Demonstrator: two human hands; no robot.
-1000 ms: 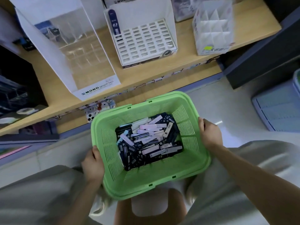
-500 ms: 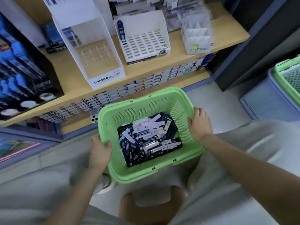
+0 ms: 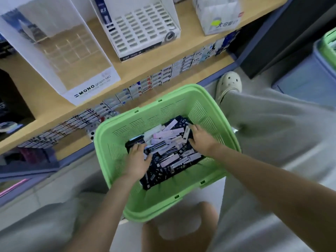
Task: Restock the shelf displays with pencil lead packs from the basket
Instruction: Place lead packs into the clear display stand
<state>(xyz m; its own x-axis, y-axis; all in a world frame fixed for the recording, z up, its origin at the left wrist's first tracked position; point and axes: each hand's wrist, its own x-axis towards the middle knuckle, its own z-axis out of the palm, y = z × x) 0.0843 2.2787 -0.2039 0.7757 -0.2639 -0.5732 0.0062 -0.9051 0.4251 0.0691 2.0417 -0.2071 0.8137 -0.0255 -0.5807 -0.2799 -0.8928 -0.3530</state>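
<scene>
A green plastic basket (image 3: 116, 148) sits on my lap, holding a heap of dark, white and pale pink pencil lead packs (image 3: 169, 151). Both hands are inside it. My left hand (image 3: 138, 161) lies on the left side of the heap, fingers spread over the packs. My right hand (image 3: 201, 139) rests on the right side of the heap, fingers reaching among the packs; whether it holds one is hidden. On the wooden shelf (image 3: 189, 42) stand a clear MONO display (image 3: 60, 51) with bare compartments and a white slotted display (image 3: 140, 28).
A white divided box (image 3: 220, 15) stands at the shelf's right. Rows of small boxes (image 3: 163, 77) line the lower shelf. A blue crate (image 3: 307, 73) with a second green basket (image 3: 329, 46) is at the right. My shoe (image 3: 230, 84) is beside the shelf base.
Both hands left the basket's rims and went down into the heap of packs. The basket now rests on my lap, tilted, and the view has moved closer to the shelf.
</scene>
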